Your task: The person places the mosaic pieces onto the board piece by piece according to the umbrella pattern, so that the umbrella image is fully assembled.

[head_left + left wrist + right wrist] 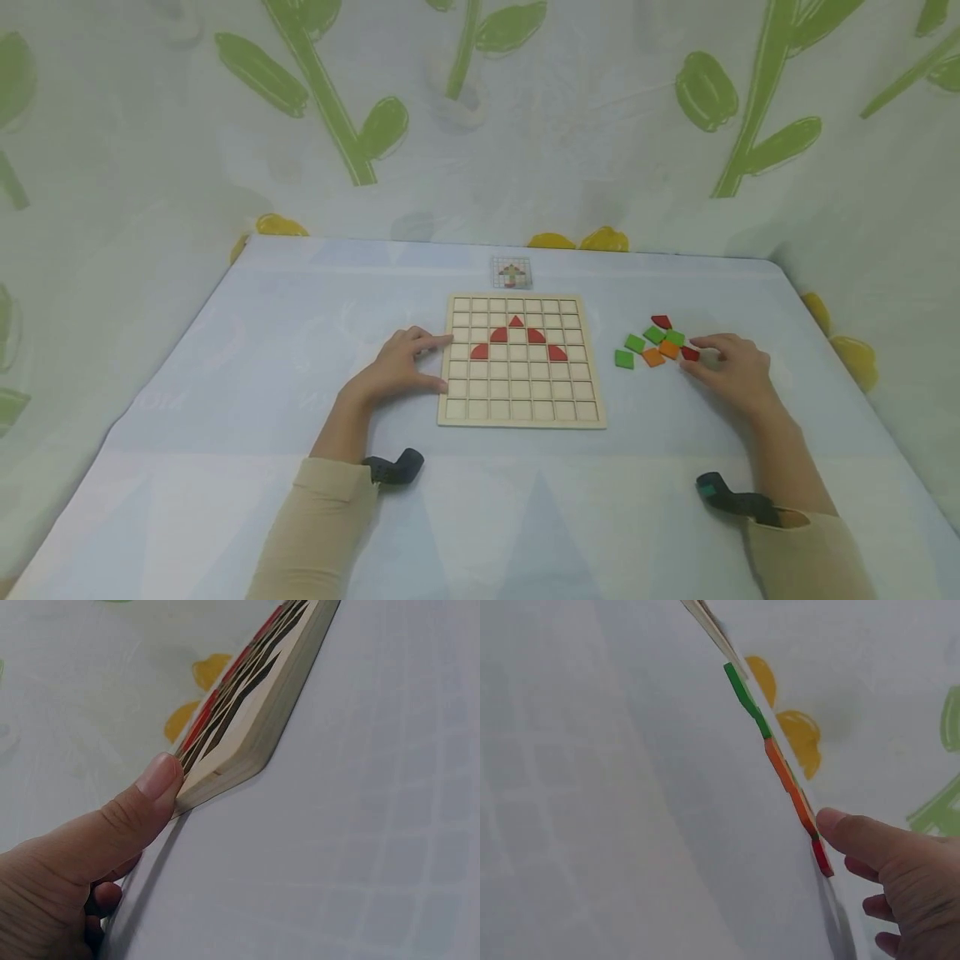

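A wooden grid board [520,410] lies on the table, with a red triangle [516,322] and several red quarter-circle tiles set in its squares. My left hand [397,364] rests at the board's left edge, its index finger and thumb spread along it. In the left wrist view the thumb [159,777] touches the board's rim near a corner. Right of the board, my right hand [731,373] pinches a red tile [690,353] between thumb and index finger, down at table level. The right wrist view shows the thumb [831,820] right over that red tile [821,857].
Beside the right hand lie several green tiles [634,343], two orange tiles [653,357] and another red tile [662,321]. A small pattern card [512,272] lies just behind the board. A leaf-patterned curtain [562,150] hangs at the table's back edge.
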Demonstrator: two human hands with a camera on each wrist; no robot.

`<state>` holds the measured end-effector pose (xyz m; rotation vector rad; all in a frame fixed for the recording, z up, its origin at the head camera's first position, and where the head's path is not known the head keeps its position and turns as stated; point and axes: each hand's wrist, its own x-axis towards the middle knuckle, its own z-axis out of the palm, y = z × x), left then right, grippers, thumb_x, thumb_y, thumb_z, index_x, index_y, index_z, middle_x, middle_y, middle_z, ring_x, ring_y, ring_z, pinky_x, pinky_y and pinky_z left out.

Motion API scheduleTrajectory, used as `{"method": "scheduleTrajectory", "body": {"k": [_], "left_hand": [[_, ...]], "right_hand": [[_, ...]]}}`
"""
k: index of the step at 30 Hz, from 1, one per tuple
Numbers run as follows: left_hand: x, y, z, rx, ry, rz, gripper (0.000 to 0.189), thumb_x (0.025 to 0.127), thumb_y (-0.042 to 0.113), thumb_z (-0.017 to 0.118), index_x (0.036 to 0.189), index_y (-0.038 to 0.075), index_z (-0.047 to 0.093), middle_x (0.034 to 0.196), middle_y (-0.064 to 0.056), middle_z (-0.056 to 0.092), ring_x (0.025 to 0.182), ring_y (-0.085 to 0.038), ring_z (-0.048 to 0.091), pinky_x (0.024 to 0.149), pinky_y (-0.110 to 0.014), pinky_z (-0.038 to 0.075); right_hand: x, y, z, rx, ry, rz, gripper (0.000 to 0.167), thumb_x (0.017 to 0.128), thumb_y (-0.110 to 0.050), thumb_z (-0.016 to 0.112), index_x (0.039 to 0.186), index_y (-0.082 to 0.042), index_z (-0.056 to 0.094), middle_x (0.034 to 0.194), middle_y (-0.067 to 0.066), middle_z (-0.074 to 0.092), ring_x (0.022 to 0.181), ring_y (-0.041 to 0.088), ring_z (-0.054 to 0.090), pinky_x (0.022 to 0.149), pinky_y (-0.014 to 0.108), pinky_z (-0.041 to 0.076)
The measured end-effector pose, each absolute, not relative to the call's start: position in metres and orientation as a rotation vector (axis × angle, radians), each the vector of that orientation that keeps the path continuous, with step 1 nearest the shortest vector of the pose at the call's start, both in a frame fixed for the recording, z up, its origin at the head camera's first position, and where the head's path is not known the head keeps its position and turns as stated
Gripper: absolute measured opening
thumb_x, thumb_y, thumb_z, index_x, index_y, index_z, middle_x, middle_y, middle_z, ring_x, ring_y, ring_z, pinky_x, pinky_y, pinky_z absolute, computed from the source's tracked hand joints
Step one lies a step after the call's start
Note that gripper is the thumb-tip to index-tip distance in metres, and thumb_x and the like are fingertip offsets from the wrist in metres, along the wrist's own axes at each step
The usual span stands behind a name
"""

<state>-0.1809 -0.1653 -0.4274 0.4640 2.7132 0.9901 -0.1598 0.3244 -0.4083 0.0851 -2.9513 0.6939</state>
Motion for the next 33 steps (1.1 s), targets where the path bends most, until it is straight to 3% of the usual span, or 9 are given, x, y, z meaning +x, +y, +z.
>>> {"method": "scheduleTrajectory", "body": {"k": [8,20,33], "left_hand": [[-0.1817,-0.1655,-0.4287,0.491,2.716,0.99,0.083,0.066,0.042,0.083,0.139,0.024,0.049,0.124,-0.005,0.049,0.11,-0.022,0.04,0.093,-0.042,0.036],[-0.1812,-0.1656,-0.4283,0.493,2.725,0.99,0.083,0.066,0.041,0.084,0.139,0.024,0.049,0.121,-0.003,0.049,0.108,-0.021,0.04,0.091,-0.04,0.036],[-0.1815,-0.1656,-0.4303,0.518,2.741,1.01,0.083,0.064,0.043,0.084,0.137,0.021,0.052,0.116,-0.004,0.05,0.102,-0.021,0.041,0.086,-0.039,0.037]], "right_hand": [[-0.1592,0.3328,-0.4137,0.113,-2.94,0.696,0.035,0.09,-0.021,0.063,0.118,0.0,0.06,0.121,0.027,0.051,0.102,0.04,0.043,0.078,0.053,0.02],[-0.1572,0.3317,-0.4164,0.085,-2.948,0.725,0.031,0.09,-0.022,0.063,0.113,-0.001,0.064,0.114,0.025,0.058,0.096,0.035,0.044,0.075,0.047,0.02],[-0.1559,0.3311,-0.4138,0.093,-2.912,0.797,0.037,0.091,-0.03,0.063,0.113,0.0,0.066,0.115,0.025,0.059,0.103,0.039,0.045,0.084,0.056,0.023]]}}
